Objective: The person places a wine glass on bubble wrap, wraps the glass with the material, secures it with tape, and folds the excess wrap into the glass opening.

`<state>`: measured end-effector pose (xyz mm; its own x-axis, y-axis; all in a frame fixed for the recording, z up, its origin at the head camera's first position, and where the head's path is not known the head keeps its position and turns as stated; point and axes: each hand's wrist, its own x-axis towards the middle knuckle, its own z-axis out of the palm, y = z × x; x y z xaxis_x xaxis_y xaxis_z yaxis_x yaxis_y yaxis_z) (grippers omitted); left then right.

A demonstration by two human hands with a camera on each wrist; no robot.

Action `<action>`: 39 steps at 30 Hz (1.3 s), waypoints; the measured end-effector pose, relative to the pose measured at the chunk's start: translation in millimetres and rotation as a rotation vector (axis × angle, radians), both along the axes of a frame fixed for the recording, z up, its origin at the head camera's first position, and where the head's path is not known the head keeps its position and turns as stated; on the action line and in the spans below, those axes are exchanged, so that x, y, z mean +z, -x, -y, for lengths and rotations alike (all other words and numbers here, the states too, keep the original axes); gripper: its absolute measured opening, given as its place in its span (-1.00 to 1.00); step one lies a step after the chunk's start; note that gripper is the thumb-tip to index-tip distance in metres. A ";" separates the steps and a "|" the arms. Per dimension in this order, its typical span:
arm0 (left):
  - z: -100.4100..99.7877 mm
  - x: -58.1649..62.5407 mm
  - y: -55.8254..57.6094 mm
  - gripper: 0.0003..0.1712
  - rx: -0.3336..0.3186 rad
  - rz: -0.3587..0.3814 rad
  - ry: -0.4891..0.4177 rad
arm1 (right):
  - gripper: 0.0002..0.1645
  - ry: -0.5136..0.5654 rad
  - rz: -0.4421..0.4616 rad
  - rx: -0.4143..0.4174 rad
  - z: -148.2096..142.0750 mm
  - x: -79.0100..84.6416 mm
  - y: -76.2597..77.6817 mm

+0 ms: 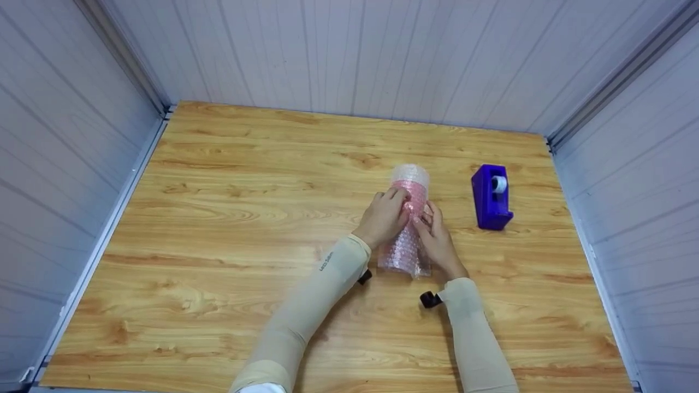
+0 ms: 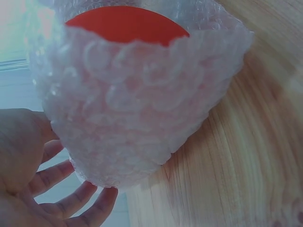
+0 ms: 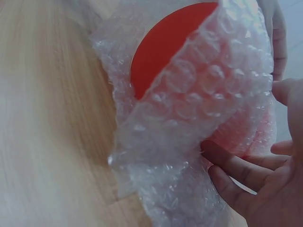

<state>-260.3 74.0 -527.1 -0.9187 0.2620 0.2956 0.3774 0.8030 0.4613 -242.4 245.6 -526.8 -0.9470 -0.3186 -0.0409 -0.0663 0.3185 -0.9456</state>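
A red cylinder (image 2: 128,23) lies rolled in clear bubble wrap (image 1: 403,245), its flat red end showing at the wrap's near opening in both wrist views. Through the layers it looks pink. My left hand (image 1: 384,215) holds the roll from its left side, fingers curved over the top; in the left wrist view its fingertips (image 2: 105,198) rest against the wrap. On the right side my right hand (image 1: 438,240) grips the wrap, thumb and fingers curved about it. The right wrist view has its fingertips (image 3: 213,151) at the edge of a loose flap.
A blue tape dispenser (image 1: 491,199) with a roll of tape stands on the wooden table (image 1: 246,180), right of the bundle. Pale panel walls (image 1: 338,54) enclose the table's back and both sides.
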 end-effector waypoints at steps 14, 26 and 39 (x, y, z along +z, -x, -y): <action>-3.3 -1.5 -4.6 -0.72 -0.008 -0.022 -0.026 | -0.36 -0.166 -0.165 -0.123 -13.0 -34.9 13.2; -11.5 3.3 -3.8 -0.60 -0.021 0.072 0.055 | -0.37 -0.174 -0.145 -0.133 -19.9 -35.4 13.5; -8.5 2.1 -3.8 -0.60 -0.026 0.074 0.041 | -0.42 -0.036 -0.004 -0.193 -22.6 -31.4 13.2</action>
